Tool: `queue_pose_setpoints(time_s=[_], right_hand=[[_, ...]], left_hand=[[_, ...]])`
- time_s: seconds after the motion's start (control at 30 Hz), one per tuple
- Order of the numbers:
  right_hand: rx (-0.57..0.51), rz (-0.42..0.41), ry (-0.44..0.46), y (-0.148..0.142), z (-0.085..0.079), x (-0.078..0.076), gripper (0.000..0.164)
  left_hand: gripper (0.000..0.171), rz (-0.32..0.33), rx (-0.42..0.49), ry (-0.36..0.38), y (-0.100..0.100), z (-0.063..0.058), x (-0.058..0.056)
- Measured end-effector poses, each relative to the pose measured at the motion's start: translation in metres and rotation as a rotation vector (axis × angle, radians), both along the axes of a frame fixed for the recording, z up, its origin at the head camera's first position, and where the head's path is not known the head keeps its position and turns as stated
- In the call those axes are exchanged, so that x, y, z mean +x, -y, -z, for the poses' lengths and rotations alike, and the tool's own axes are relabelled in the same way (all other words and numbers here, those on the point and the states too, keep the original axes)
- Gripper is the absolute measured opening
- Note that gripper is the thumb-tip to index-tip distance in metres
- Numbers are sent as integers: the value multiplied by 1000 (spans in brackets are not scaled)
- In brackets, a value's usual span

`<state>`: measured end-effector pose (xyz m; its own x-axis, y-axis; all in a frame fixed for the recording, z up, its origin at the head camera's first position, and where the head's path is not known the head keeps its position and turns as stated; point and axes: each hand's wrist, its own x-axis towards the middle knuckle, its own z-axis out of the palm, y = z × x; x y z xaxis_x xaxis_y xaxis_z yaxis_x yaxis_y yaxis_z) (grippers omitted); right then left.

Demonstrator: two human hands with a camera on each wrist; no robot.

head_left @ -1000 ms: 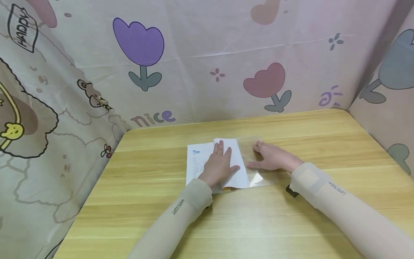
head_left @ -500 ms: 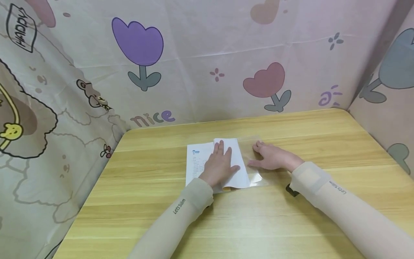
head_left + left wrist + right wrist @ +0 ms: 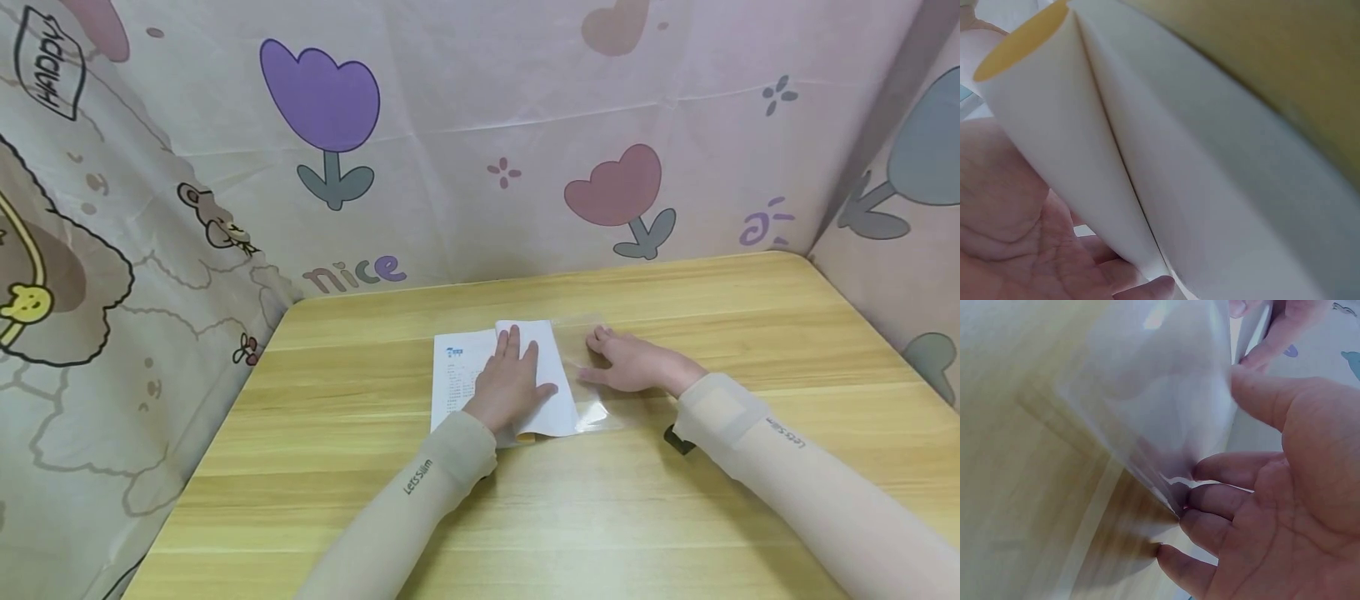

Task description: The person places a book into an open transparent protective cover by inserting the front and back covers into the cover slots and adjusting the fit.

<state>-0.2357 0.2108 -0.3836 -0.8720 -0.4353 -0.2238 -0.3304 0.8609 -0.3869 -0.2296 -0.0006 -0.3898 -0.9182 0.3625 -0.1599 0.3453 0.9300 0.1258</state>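
A booklet with a printed white page (image 3: 456, 371) lies on the wooden table. Its right-hand leaf (image 3: 551, 412) is blank and white, and my left hand (image 3: 504, 385) rests flat on it with fingers spread. In the left wrist view that white leaf (image 3: 1054, 125) curves up, showing a yellow inner side near the palm. A clear plastic sleeve (image 3: 570, 342) sticks out to the right of the leaf. My right hand (image 3: 636, 363) touches this plastic with its fingertips. Seen from the right wrist, the fingertips (image 3: 1200, 528) meet the plastic's edge, fingers loosely bent.
The wooden table (image 3: 600, 517) stretches around the booklet on all sides. A patterned cloth (image 3: 465, 100) with flowers hangs behind the table and along both sides. A dark wrist device (image 3: 678, 440) shows under the right sleeve.
Almost nothing differs. The right thumb has shifted very slightly to the right over the clear plastic, while the left hand and booklet stay in place.
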Motion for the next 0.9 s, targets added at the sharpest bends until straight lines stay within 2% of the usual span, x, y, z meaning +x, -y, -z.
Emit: queue_pose_setpoints(time_s=[0.23, 0.53, 0.73, 0.9], right_hand=[[9, -11, -3, -1, -1, 0, 70], [-13, -2, 14, -1, 2, -1, 74], [-6, -8, 8, -1, 1, 0, 69], [-4, -15, 26, -1, -1, 0, 67]], left_hand=[[77, -2, -13, 1, -1, -1, 0], [77, 3, -31, 1, -2, 1, 0], [67, 29, 1, 16, -2, 0, 0], [73, 64, -11, 40, 2, -3, 0]])
